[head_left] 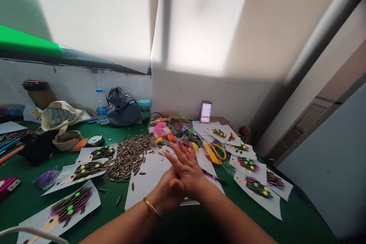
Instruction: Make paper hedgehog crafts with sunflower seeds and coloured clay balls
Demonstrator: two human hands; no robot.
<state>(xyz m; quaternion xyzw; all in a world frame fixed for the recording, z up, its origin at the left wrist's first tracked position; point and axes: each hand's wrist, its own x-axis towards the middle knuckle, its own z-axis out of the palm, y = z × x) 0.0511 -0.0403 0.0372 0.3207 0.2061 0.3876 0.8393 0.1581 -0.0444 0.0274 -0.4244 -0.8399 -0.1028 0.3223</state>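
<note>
My right hand (190, 171) lies across my left hand (167, 187), the two pressed together above a stack of white paper (154, 167). The right fingers are stretched out and spread, pointing away from me. Most of the left fingers are hidden by the right hand, and whether anything lies between the palms does not show. A gold bangle (152, 208) circles the left wrist. Beside the paper is a heap of striped sunflower seeds (128, 156). A dark pen (214, 176) lies right of the hands, with yellow-handled scissors (213, 153) behind it.
Seed-covered hedgehog pictures lie at left (71, 206) and right (256, 188) on the green tablecloth (114, 221). Bagged coloured clay (161, 129) sits behind the paper. Farther back are a phone (205, 111), a blue-grey bag (122, 110), a water bottle (101, 108) and a teal-lidded cup (145, 109).
</note>
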